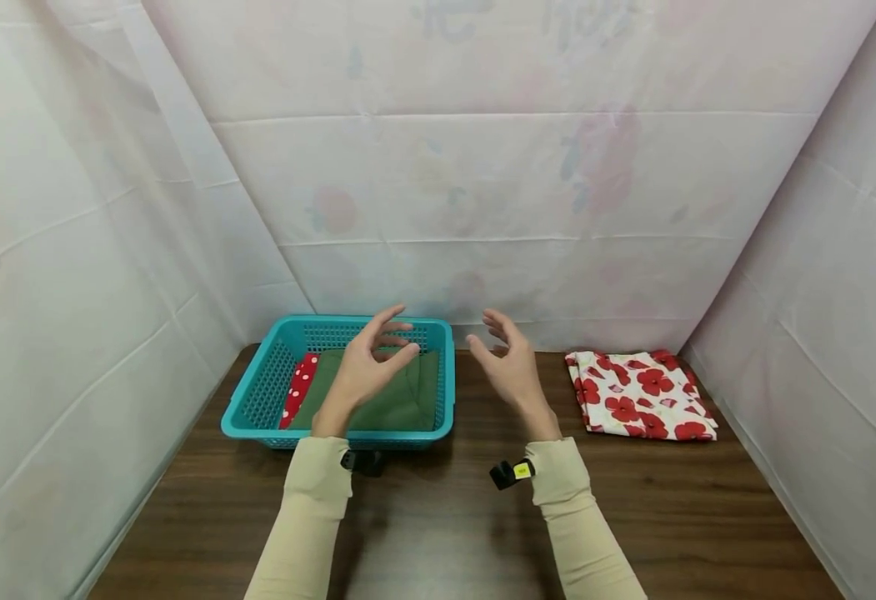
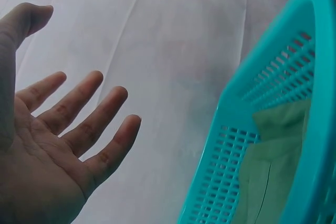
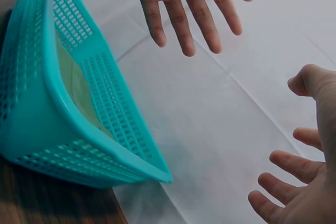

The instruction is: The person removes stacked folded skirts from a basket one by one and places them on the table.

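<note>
Both hands are raised with palms toward each other and fingers spread, holding nothing. My left hand [image 1: 368, 364] hovers over a turquoise plastic basket [image 1: 447, 375]. Inside the basket lie a folded green cloth [image 1: 388, 406] and, at its left edge, a strip of red cloth with white dots [image 1: 299, 390], partly covered by the green one. To the right of the basket hangs my right hand [image 1: 511, 367], above the table. In the left wrist view the left palm [image 2: 42, 171] faces up beside the basket wall.
A folded white cloth with red flowers [image 1: 642, 395] lies on the right of the brown wooden table [image 1: 438, 533]. White printed sheets [image 1: 483, 183] stand as walls behind and on both sides. Each wrist wears a small black camera strap [image 1: 513, 473].
</note>
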{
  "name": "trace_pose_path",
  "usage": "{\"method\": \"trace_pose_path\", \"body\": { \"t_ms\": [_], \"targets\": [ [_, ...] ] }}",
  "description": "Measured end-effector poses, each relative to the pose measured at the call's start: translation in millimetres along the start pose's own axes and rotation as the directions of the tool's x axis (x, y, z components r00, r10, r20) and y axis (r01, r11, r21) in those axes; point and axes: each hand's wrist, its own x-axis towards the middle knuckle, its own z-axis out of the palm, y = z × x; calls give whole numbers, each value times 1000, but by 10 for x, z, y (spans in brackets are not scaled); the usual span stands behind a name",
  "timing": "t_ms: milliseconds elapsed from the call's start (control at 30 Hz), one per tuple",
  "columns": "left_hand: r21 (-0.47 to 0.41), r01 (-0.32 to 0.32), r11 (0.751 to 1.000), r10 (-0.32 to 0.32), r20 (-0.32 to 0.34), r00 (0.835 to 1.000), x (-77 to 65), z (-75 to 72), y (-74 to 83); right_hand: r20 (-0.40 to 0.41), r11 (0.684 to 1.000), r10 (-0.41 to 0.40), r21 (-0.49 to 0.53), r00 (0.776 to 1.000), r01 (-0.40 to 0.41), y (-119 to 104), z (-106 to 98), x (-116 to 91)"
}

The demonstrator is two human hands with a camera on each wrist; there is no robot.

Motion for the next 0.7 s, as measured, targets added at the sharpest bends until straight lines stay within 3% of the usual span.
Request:
{"method": "trace_pose_path", "body": {
  "t_ms": [100, 233, 333, 700],
  "targets": [
    [16, 14, 1000, -14, -1, 1000, -64, -42, 106, 33, 1000, -2, -5, 999, 2, -3, 73, -10],
    [2, 40, 999, -40, 10, 999, -111, -24, 128, 55, 1000, 13, -9, 998, -12, 7, 155, -38],
    [-2, 35, 999, -35, 5, 999, -117, 6, -7, 64, 1000, 19, 10, 998, -20, 11, 192, -62],
    [-22, 47, 999, -47, -41, 998, -275, 45, -118, 122, 999, 37, 6, 992, -38, -32, 333, -140]
  ]
}}
